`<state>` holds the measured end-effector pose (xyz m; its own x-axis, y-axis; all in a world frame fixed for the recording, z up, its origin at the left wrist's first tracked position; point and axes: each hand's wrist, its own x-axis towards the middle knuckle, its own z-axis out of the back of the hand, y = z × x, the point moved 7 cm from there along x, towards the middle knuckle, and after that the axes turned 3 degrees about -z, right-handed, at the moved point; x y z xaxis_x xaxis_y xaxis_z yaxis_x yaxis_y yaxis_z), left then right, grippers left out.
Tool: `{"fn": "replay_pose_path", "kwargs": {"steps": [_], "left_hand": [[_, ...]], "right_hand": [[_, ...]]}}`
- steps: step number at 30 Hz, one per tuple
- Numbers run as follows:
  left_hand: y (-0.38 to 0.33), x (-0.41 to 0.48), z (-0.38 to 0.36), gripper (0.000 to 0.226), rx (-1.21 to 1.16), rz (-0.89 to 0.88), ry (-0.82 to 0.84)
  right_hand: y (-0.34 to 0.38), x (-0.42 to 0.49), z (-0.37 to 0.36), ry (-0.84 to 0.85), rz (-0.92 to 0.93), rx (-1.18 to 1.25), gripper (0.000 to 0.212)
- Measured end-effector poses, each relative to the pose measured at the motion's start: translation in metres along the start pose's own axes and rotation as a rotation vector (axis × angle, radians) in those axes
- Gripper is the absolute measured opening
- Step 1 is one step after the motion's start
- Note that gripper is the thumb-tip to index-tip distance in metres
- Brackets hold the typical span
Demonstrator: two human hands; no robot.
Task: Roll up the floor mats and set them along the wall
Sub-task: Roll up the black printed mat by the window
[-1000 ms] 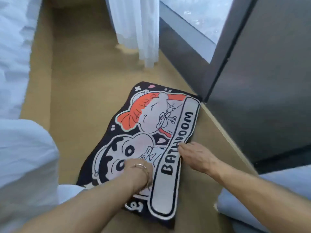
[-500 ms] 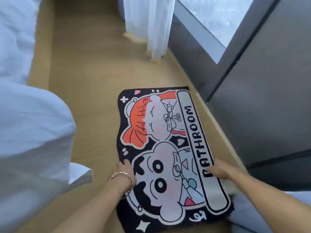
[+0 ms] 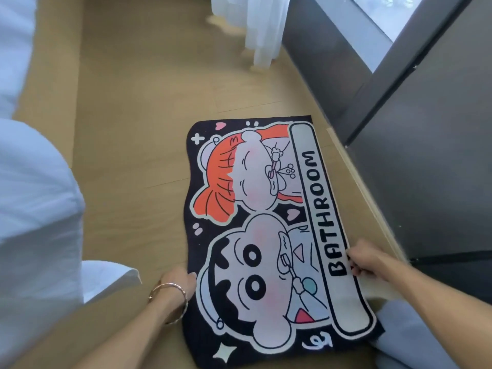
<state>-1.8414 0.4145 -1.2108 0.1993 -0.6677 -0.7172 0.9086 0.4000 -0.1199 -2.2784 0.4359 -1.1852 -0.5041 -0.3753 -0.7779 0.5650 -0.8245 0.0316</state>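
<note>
One mat (image 3: 247,230) lying flat, left hand (image 3: 177,282) gripping its left edge, right hand (image 3: 368,258) pinching the right edge

Daylight comes in from the window (image 3: 386,12) at upper right, bright and slightly washed out on the glass. The sheer curtain (image 3: 266,27) glows white, and its hem is smeared with motion blur. The wooden floor (image 3: 127,115) is evenly lit and warm, with soft shadows only. White bedding (image 3: 34,209) at the left is nearly blown out, bluish and out of focus. The mat (image 3: 266,222) is the sharpest thing here, colours vivid, no glare. The dark wall panel (image 3: 439,155) carries a dull sheen. Straight lines bow toward the edges, which is wide-angle distortion.
</note>
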Motion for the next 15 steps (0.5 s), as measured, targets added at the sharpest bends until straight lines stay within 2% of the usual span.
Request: {"fn": "replay_pose_path", "kwargs": {"steps": [4, 8, 10, 13, 15], "left_hand": [[-0.013, 0.006, 0.024, 0.027, -0.07, -0.026, -0.144], [-0.03, 0.008, 0.071, 0.022, -0.111, -0.034, -0.355], [-0.033, 0.005, 0.09, 0.033, -0.079, -0.047, -0.43], [-0.042, -0.002, 0.082, 0.047, 0.129, -0.216, -0.383], [-0.054, -0.017, 0.051, 0.053, 0.304, -0.411, -0.28]], "right_hand": [[0.016, 0.002, 0.007, -0.043, 0.088, 0.111, 0.031], [0.07, 0.004, 0.033, -0.259, 0.237, 0.246, 0.029], [0.098, 0.002, 0.039, -0.343, 0.323, 0.326, 0.024], [0.133, -0.015, 0.014, -0.291, 0.523, 0.209, 0.011], [0.148, -0.038, -0.024, -0.163, 0.703, 0.01, 0.019]]}}
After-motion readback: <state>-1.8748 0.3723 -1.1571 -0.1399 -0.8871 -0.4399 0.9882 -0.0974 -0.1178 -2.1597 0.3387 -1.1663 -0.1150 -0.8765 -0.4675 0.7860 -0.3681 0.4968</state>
